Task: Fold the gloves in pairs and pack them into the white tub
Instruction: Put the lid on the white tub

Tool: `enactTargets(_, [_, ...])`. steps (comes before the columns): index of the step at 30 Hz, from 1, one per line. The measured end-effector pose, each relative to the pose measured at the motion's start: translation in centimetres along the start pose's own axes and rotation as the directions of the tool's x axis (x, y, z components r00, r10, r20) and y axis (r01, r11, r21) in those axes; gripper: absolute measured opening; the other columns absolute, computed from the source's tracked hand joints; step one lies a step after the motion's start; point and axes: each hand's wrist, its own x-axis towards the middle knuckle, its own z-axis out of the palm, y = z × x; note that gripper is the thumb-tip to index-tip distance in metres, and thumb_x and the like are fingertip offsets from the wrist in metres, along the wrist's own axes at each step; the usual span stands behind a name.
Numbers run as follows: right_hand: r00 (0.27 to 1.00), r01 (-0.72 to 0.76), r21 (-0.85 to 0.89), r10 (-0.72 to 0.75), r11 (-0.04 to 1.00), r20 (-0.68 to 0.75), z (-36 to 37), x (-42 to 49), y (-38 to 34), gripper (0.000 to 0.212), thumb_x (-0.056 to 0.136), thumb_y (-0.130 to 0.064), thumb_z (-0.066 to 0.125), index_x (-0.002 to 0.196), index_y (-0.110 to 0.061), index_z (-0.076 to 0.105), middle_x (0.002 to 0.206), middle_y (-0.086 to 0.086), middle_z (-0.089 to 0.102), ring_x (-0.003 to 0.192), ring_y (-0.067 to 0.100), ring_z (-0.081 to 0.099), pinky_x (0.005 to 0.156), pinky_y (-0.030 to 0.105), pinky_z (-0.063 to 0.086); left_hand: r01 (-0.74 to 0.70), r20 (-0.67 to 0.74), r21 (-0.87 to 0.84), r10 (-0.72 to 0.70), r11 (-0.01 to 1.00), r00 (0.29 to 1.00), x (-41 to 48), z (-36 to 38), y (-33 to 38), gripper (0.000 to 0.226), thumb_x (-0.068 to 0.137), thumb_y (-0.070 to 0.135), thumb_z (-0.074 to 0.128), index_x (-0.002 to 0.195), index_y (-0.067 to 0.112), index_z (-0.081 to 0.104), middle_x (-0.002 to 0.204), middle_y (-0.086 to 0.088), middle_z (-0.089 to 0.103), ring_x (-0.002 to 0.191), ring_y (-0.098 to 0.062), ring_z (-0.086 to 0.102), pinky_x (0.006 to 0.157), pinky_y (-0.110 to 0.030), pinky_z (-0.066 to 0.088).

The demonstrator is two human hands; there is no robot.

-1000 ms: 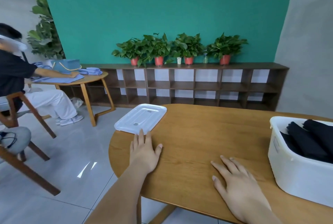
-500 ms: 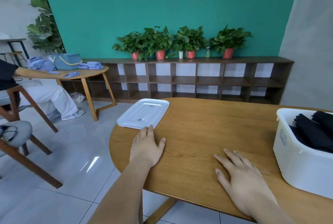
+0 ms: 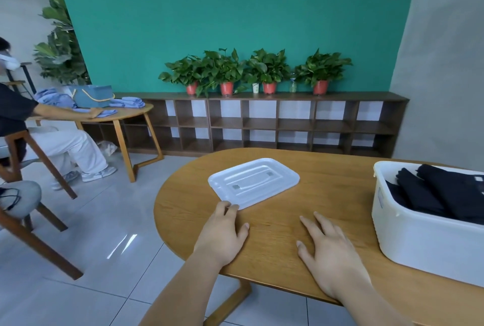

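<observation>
Both my hands lie flat on the wooden surface [image 3: 327, 189], holding nothing.
Left of the white tub [image 3: 419, 236], my right hand [image 3: 330, 252] rests open, fingers spread; further left of the tub my left hand [image 3: 222, 234] lies open too, fingertips at the near corner of the clear lid [image 3: 254, 181]. Dark folded gloves [image 3: 440, 194] sit inside the tub.

Bright, even indoor light. The white tub [image 3: 419, 241] throws only a faint shadow on the desk [image 3: 327, 194] at near right. A white glare streak marks the floor [image 3: 123, 244] at near left. Wide-angle bending tilts the green wall [image 3: 235, 24] edges, and the far left is slightly blurred.
</observation>
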Motion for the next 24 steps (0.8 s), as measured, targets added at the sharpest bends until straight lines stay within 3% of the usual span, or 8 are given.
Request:
enactTargets(6, [0.997,0.023,-0.067,-0.028,0.997,-0.065,0.3,-0.3,0.1,0.064,0.104,-0.059,0.032,0.164,-0.04,0.018,0.173,-0.01,0.005,0.159,0.016,0.004,0.127,0.04,0.022,-0.031,-0.059,-0.08,0.026,0.996,0.998,-3.0,1.1,2.7,0.049,0.103,0.053,0.052,0.146,0.029,0.049,0.149,0.019,0.032,0.111,-0.012,0.061,0.093,-0.027,0.052])
enactTargets(10, [0.997,0.022,-0.116,-0.031,0.993,-0.077,0.2,-0.7,0.2,0.063,0.105,-0.056,0.032,0.164,-0.037,0.019,0.174,-0.006,0.004,0.159,0.018,0.002,0.13,0.041,0.014,-0.067,-0.112,-0.178,0.048,0.982,0.993,-3.6,1.0,2.5,0.027,0.096,0.052,0.065,0.114,0.036,0.054,0.128,0.025,0.04,0.093,-0.004,0.059,0.082,-0.028,0.053])
enactTargets(14, [0.995,0.021,-0.122,-0.033,0.992,-0.096,0.2,-0.8,0.4,0.062,0.105,-0.056,0.033,0.163,-0.037,0.025,0.174,-0.005,0.01,0.159,0.021,0.009,0.13,0.039,0.013,-0.092,-0.159,-0.251,0.052,0.964,0.986,-3.6,0.9,2.4,0.023,0.093,0.045,0.074,0.094,0.036,0.053,0.116,0.025,0.043,0.093,0.001,0.058,0.079,-0.022,0.05])
enactTargets(20, [0.988,0.02,-0.086,-0.033,0.996,-0.148,0.4,-0.7,0.6,0.057,0.102,-0.056,0.044,0.156,-0.036,0.042,0.166,-0.009,0.031,0.151,0.016,0.027,0.126,0.037,0.025,-0.155,-0.243,-0.286,0.085,0.946,0.966,-3.9,0.8,2.4,0.021,0.103,0.04,0.063,0.099,0.035,0.043,0.128,0.025,0.036,0.089,-0.001,0.06,0.077,-0.027,0.054])
enactTargets(24, [0.957,0.037,-0.109,-0.067,0.993,-0.281,0.8,-0.6,0.7,0.04,0.097,-0.032,0.064,0.137,-0.034,0.065,0.144,-0.007,0.059,0.135,0.02,0.049,0.112,0.042,0.043,-0.197,-0.316,-0.312,0.094,0.93,0.944,-4.3,0.6,2.4,0.016,0.106,0.037,0.055,0.105,0.033,0.039,0.132,0.022,0.037,0.091,-0.002,0.06,0.076,-0.031,0.055])
